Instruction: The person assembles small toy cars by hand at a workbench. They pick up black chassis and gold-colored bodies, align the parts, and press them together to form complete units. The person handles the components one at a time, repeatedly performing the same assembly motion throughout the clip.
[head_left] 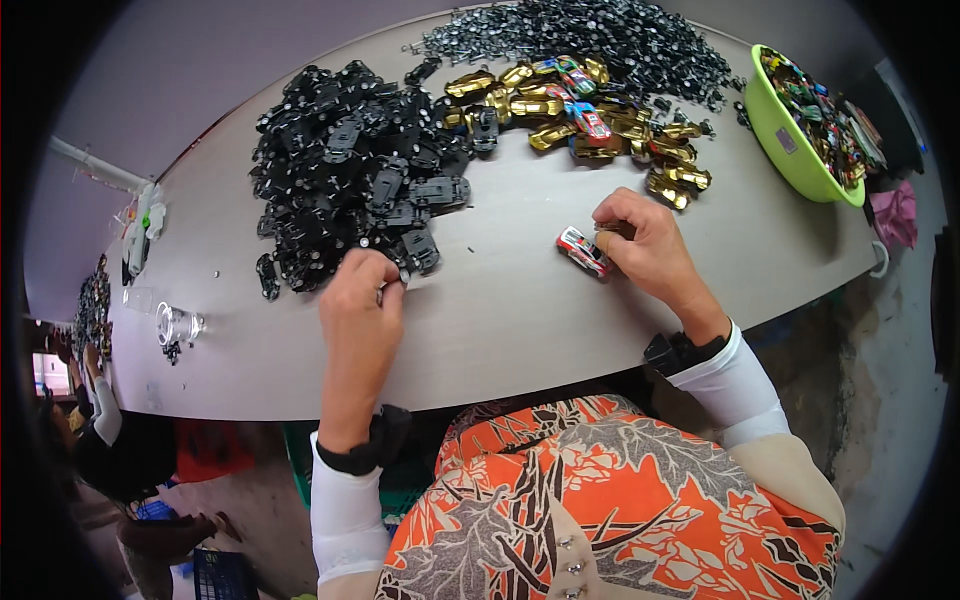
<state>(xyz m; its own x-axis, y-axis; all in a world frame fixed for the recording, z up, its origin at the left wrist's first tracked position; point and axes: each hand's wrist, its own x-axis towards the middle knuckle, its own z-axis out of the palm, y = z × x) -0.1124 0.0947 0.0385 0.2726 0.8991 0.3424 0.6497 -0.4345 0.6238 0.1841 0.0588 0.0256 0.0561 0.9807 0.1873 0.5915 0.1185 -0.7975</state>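
Our red/white toy car (583, 251) sits on the tabletop (520, 330), right by our R hand (648, 245), whose thumb & fingers are clamped on a small brownish piece (617, 230). Our L hand (358, 295) is at the near edge of the black chassis pile (330, 170), fingers curled; can't tell if they grip a part. Farther out: gold car bodies (540, 106), then a green basin (777, 115) w/ misc. colored pieces, far R.

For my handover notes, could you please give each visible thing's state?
Left hand: fingers curled, contents unclear.
Right hand: pinching a shiny gold-brown piece.
Red-and-white toy car: resting on the table.
Black plastic car bases: heaped.
Shiny gold toy car bodies: clustered.
Small dark and silvery parts: heaped.
Lime-green plastic bowl: filled, uncovered.
Clear plastic cup: tilt unclear.
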